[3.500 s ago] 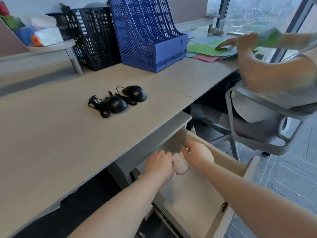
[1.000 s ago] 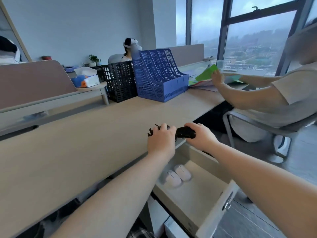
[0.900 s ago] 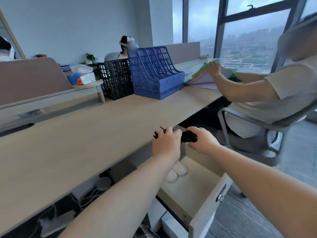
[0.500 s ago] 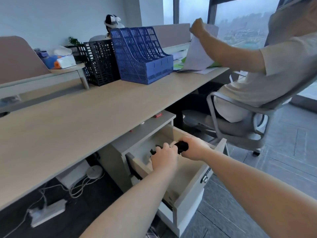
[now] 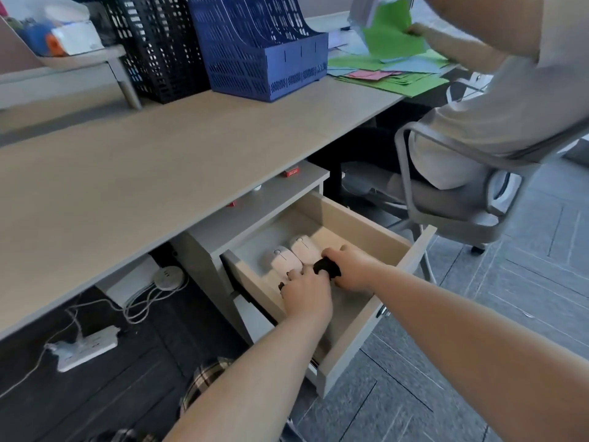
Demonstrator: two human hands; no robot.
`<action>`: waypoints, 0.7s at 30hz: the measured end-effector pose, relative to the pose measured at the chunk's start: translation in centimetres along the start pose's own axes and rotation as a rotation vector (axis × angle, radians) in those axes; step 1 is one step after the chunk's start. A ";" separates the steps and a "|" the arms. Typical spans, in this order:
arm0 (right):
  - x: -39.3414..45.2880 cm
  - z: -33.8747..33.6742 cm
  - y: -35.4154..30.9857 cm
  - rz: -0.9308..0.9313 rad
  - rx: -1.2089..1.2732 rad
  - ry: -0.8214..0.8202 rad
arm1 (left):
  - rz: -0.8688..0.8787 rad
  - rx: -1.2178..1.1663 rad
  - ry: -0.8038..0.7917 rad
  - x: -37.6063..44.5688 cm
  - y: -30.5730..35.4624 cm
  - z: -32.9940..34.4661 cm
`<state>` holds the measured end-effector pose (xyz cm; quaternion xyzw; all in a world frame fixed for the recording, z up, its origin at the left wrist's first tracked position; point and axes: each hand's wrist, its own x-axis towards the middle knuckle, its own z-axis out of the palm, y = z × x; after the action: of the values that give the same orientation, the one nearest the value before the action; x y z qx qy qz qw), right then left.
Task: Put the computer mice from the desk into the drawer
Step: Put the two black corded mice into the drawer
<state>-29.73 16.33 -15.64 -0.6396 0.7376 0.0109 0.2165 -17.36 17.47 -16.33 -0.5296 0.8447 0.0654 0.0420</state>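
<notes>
Two white mice (image 5: pixel 294 255) in open drawer (image 5: pixel 357 220), right hand (image 5: pixel 352 266) gripping black mouse (image 5: pixel 326 267), left hand (image 5: pixel 306 293) closed, contents hidden

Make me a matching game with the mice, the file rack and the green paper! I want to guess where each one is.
Things:
1. white mice
2. black mouse
3. blue file rack
4. green paper

Places:
A. standing on the desk
B. held up by the seated person
C. lying in the open drawer
D. gripped by the right hand over the drawer

Pairs: 1-C, 2-D, 3-A, 4-B
</notes>
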 end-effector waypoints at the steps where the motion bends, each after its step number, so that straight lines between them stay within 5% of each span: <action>1: 0.2 0.3 0.0 -0.007 -0.026 -0.012 | -0.007 0.003 0.007 0.2 -0.1 0.5; 11: 1.5 2.2 0.3 -0.027 -0.302 -0.064 | 0.016 0.082 -0.146 1.9 0.1 3.5; 21: 2.0 1.0 1.3 0.041 -0.094 -0.188 | 0.000 -0.159 -0.148 3.3 -1.0 3.4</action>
<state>-30.85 14.98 -17.59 -0.6298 0.7257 0.1100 0.2541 -17.91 14.61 -20.19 -0.5250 0.8314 0.1711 0.0621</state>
